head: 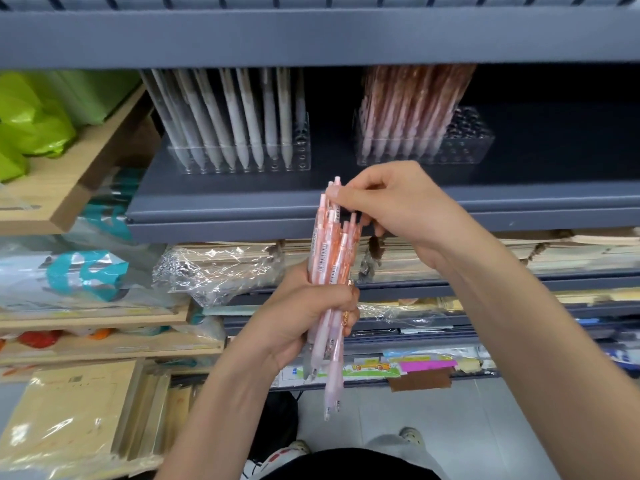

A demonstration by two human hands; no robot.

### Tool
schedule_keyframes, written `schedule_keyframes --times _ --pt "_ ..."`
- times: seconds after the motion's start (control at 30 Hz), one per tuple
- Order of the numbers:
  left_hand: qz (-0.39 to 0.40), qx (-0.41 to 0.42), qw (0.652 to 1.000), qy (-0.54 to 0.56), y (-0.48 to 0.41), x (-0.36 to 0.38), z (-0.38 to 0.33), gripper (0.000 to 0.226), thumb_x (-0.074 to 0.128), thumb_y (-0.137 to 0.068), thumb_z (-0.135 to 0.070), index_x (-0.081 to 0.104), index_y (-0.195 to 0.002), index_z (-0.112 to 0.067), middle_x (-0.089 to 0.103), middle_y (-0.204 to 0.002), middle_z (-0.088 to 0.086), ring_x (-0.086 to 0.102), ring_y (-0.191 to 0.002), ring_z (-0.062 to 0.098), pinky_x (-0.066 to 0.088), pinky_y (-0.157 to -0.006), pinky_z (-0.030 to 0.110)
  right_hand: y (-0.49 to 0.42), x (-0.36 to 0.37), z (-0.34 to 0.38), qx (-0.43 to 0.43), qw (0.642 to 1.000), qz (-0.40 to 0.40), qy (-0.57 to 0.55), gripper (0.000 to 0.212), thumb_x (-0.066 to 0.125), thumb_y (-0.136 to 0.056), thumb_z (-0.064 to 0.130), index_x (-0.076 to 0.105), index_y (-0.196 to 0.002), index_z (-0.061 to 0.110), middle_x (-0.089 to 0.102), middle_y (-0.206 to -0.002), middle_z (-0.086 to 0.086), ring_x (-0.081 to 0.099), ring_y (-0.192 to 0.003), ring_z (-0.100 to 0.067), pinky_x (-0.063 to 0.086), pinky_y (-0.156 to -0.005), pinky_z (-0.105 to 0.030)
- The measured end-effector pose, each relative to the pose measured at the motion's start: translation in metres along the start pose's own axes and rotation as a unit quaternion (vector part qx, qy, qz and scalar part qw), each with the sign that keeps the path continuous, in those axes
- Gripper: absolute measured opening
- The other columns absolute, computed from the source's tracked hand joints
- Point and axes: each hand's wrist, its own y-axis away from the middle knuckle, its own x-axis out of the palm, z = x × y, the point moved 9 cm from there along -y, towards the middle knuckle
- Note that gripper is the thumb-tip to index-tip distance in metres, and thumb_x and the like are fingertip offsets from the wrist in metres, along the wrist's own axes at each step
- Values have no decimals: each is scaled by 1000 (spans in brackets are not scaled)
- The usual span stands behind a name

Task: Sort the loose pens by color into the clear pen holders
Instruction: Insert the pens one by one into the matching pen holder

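A grey metal shelf [214, 199] in a stationery aisle is seen ahead, with wrapped paper goods stacked on the racks to the left and below. On it, at the left, a clear white-pen holder [294, 161] is filled with upright whitish pens. Well apart to the right, a clear pink-pen holder [471, 147] is packed at its left, with empty holes at its right end. In front of the shelf, a bundle of pink and orange pens [332, 258] is gripped upright in the left hand [308, 317]. The top of one pale pink pen [335, 186] is pinched by the right hand [398, 206]. The pink-pen holder lies up and to the right, nearer the right hand, so a pull along the pen's axis is judged to come first.
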Motion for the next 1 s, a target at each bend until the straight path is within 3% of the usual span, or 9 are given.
schedule_keyframes --times 0.1,0.2,0.23,0.37,0.5,0.63,0.7,0.87,1.0 --pt "-1 -6 1000 0 -13 21 2 28 61 -63 4 51 -86 -9 50 -62 7 50 -52 22 45 -50 26 -4 -23 -7 -1 999 -27 21 25 75 -80 37 76 -68 15 69 -63 3 55 -57 -3 44 -54 -24" --pt "-2 -9 1000 -3 -26 44 4 27 62 -64 2 51 -86 -7 49 -64 8 50 -53 22 45 -52 27 -6 -48 -10 -26 997 -63 47 34 65 -81 33 71 -76 0 67 -77 -21 50 -60 -15 49 -60 -37" --pt "-1 -13 1000 -3 -30 52 6 26 62 -64 2 51 -86 -8 49 -65 9 50 -53 22 45 -52 27 -7 -59 -10 -37 994 -88 47 34 62 -80 33 70 -75 0 66 -75 -22 51 -60 -19 52 -63 -42" --pt "-16 -15 1000 -6 -42 75 13 23 62 -65 2 49 -81 -9 48 -63 9 49 -54 23 45 -54 28 -11 -111 -22 -42 978 -200 -52 21 58 -76 31 70 -69 16 65 -55 2 59 -54 -12 46 -54 -31" --pt "-24 0 1000 -9 -50 90 14 23 59 -63 2 49 -80 -10 51 -61 9 49 -54 23 43 -57 28 -12 -156 -33 -79 941 -271 -185 17 50 -84 20 63 -73 20 65 -56 0 62 -49 -17 49 -48 -29" --pt "-21 20 999 13 -57 98 8 24 59 -66 3 49 -85 -8 52 -64 6 51 -54 20 46 -52 27 -5 -201 -39 -160 890 -343 -253 15 48 -94 12 61 -92 7 67 -68 -3 68 -60 -25 59 -62 -39" --pt "-16 26 999 23 -59 101 5 28 59 -69 4 48 -92 -7 52 -66 6 51 -54 19 47 -51 27 -4 -213 -39 -198 874 -356 -266 14 46 -96 12 59 -94 11 68 -74 -1 70 -69 -27 60 -70 -43" --pt "-17 36 999 19 -59 106 2 29 58 -68 5 45 -90 -8 52 -64 5 50 -53 19 46 -50 27 -9 -217 -28 -260 880 -359 -170 18 43 -96 13 55 -94 27 66 -76 13 70 -77 -23 56 -85 -50" --pt "-23 36 999 17 -56 104 2 31 58 -68 5 45 -92 -8 52 -64 6 51 -54 19 47 -51 28 -27 -207 -19 -235 909 -344 17 25 40 -90 19 64 -88 11 70 -83 -6 67 -86 -31 49 -91 -29"
